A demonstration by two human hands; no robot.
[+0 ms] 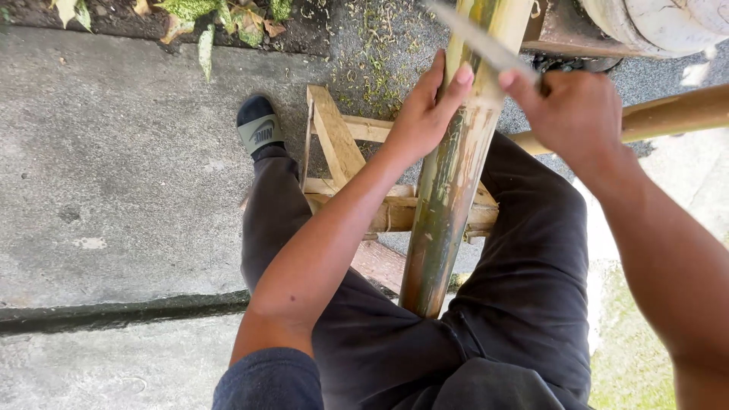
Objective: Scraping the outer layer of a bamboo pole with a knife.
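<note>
I sit astride a low wooden trestle of pale lashed beams, with one thick green-and-yellow bamboo pole running from between my knees up and away over the trestle. My left hand is wrapped around the pole's left side near its upper part, thumb and fingers pressed on the stem, steadying it. My right hand is clenched around the handle of one long flat grey blade, which lies aslant across the pole just above my left fingertips.

Risks, as I judge them:
- The blade edge sits very near my left fingers. A slip toward the hand, or a glance off the smooth rind, could cut them.
- The pole is held only by my left hand and my legs. If it rolls, the blade could skid off line.
- The pole's lower end points at my lap; a hard stroke could drive it back.

Count: one pole in work; one second, brown bamboo pole lying crosswise at right; one blade; one trestle; one black slide sandal in view, on my left foot; two hands, both mine.
</note>
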